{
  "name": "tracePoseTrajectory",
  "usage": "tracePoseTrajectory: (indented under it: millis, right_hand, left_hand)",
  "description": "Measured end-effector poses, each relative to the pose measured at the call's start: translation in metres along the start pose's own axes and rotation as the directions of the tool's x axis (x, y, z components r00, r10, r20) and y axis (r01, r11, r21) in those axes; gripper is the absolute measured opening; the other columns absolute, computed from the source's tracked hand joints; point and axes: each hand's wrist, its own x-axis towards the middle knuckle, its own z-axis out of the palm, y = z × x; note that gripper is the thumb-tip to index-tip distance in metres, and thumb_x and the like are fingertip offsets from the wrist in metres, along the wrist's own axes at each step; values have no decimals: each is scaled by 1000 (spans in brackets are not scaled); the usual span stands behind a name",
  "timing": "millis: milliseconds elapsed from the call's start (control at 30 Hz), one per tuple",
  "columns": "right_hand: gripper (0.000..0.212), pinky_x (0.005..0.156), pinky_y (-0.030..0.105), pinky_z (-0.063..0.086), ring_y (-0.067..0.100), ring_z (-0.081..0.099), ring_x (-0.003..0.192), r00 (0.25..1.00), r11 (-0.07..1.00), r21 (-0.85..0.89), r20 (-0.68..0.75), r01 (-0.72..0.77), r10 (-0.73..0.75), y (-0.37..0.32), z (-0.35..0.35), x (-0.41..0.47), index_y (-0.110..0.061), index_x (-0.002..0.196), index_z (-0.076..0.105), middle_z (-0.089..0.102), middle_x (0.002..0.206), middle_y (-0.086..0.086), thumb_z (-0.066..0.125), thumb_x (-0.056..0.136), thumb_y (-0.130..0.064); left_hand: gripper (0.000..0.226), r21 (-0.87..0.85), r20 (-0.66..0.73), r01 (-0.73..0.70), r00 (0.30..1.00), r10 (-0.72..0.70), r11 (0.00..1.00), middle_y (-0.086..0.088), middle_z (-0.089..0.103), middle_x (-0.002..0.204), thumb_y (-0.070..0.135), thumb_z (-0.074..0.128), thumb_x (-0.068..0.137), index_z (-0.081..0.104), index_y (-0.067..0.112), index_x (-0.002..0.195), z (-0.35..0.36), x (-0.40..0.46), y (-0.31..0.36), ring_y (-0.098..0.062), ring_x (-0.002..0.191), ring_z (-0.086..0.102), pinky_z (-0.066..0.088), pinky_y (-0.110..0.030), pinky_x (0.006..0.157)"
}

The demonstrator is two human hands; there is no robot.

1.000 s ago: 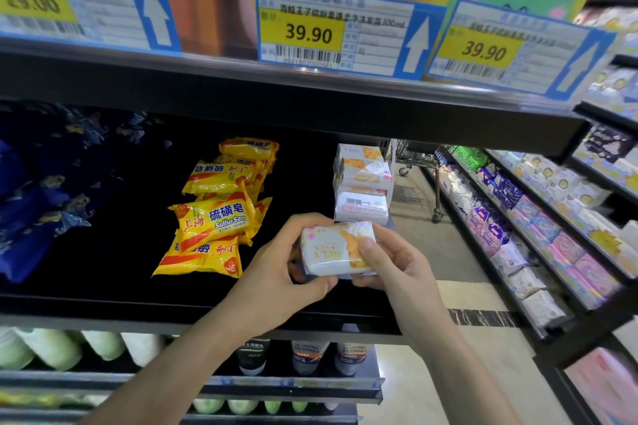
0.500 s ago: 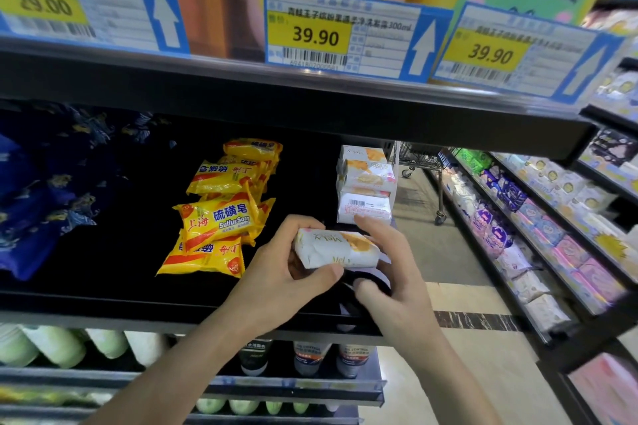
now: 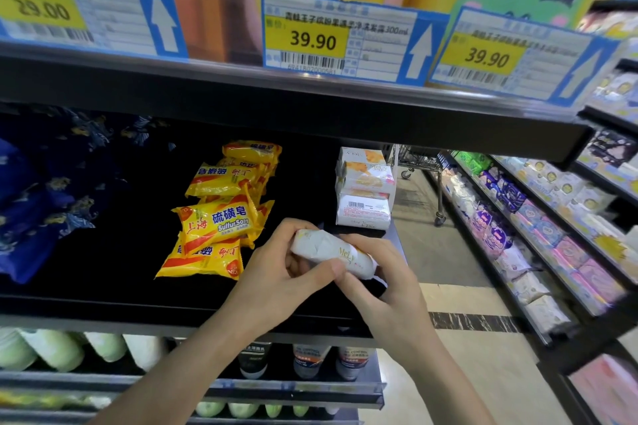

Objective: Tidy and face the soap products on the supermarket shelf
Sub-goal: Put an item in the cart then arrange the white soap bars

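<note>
Both hands, left hand and right hand, gripped the white soap bar, now rolled edge-up since earlier, apparently reorienting it for facing.

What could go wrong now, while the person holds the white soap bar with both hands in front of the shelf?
1. The white soap stack looks uneven and stands at the shelf's open right end; setting the white soap bar on top might topple it toward the aisle.
2. The bar is held edge-up between the left hand and right hand; shelved like this, its front would not face out.
3. The yellow sulfur soap packs lie in a loose pile close by; a careless move may knock them.
</note>
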Motion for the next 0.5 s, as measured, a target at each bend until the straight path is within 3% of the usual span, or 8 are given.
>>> tracePoseTrajectory:
  millis: [133,333,500]
  right_hand:
    - [31,95,27,52,20,62,122,999,999,25,34,-41,41,0,-1,1,-41,127,66,68,126,-10,72,96,-40]
    - [30,93,22,50,15,62,120,997,998,19,54,-53,52,1,-2,1,-43,126,66,68,126,-14,70,97,-38]
    - [29,83,19,50,12,63,110,991,993,-119,-132,-22,6,5,4,4,-49,115,67,66,112,-16,74,90,-37]
  left_hand:
    - [46,-19,1,14,1000,-14,1000,5,72,99,66,76,73,57,52,112,0,1,-1,-23,84,68,61,-45,71]
    - [48,-14,-11,24,1000,-24,1000,8,74,98,66,76,74,54,55,116,1,3,-4,-18,82,70,63,-39,69]
    - [43,-62,-188,-31,982,19,998,-7,64,77,32,79,90,48,46,116,1,2,-5,-24,71,66,57,-34,68]
